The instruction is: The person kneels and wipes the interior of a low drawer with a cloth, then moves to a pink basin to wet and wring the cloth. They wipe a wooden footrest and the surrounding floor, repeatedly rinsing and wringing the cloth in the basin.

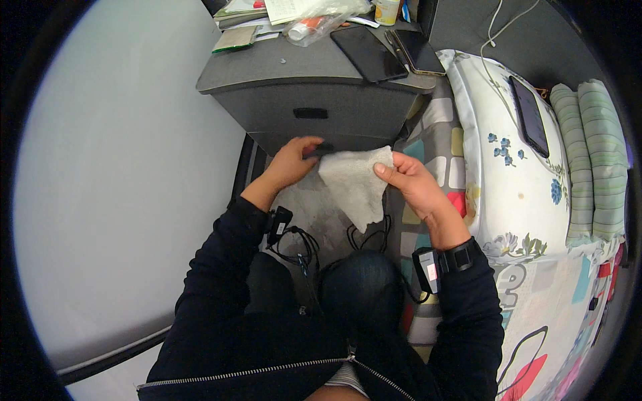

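Note:
A folded white cloth hangs from my right hand, pinched at its upper right corner between thumb and fingers. My left hand is just left of the cloth, fingers apart and holding nothing. Both hands are over the floor, in front of a grey bedside cabinet. Whether my left fingertips touch the cloth's edge is hard to tell; a small gap seems to show.
Dark phones or tablets, papers and a plastic bag lie on the cabinet top. At the right a bed holds a floral pillow with a phone on it. Black cables hang below my hands. A pale wall panel stands left.

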Demonstrator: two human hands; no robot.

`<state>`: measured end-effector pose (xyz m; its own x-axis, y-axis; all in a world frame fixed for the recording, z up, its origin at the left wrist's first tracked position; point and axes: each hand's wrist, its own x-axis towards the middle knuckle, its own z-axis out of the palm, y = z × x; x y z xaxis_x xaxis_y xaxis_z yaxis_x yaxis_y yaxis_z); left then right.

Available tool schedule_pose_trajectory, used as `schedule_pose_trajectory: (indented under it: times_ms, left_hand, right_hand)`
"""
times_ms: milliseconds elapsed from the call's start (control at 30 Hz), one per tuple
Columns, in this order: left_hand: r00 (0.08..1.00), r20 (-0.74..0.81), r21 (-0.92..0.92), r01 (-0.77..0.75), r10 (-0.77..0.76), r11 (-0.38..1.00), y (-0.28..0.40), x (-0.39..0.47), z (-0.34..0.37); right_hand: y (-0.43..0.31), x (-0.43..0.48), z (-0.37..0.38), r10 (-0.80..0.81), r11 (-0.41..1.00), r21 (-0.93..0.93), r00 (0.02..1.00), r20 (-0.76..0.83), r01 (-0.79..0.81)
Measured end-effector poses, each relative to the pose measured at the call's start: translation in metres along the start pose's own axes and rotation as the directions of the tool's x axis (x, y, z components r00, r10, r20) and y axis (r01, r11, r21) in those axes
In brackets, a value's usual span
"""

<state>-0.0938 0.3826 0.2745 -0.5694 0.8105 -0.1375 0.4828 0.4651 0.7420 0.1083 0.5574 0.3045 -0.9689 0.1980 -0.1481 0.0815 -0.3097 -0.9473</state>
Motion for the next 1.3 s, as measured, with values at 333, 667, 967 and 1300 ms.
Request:
schedule_pose_trajectory:
  times_ms: [333, 667, 967, 1300]
  left_hand:
    - [0.865, 0.137, -0.315, -0.425, 0.483, 0.849, 0.026, -0.032, 0.048]
    - [0.951, 0.099, -0.330, 0.309, -0.292, 0.892, -0.163, 0.056, 0.109]
    - [0.913, 0.112, 0.764, 0.173, -0.392, 0.622, -0.202, 0.110, 0.123]
    - [0.694, 0.197, -0.964, 0.009, -0.692, -0.266, -0.171, 0.107, 0.129]
  right_hand:
    - [0.014, 0.001, -0.005, 0.084, 0.952, -0.297, 0.996, 0.023, -0.073]
    - [0.024, 0.005, -0.008, -0.022, 0.806, -0.588, 0.991, -0.132, -0.060]
    - [0.016, 0.002, -0.006, 0.034, 0.781, -0.616, 0.993, -0.117, -0.099]
    - [0.012, 0.002, -0.006, 0.093, 0.772, -0.625, 0.993, -0.067, -0.115]
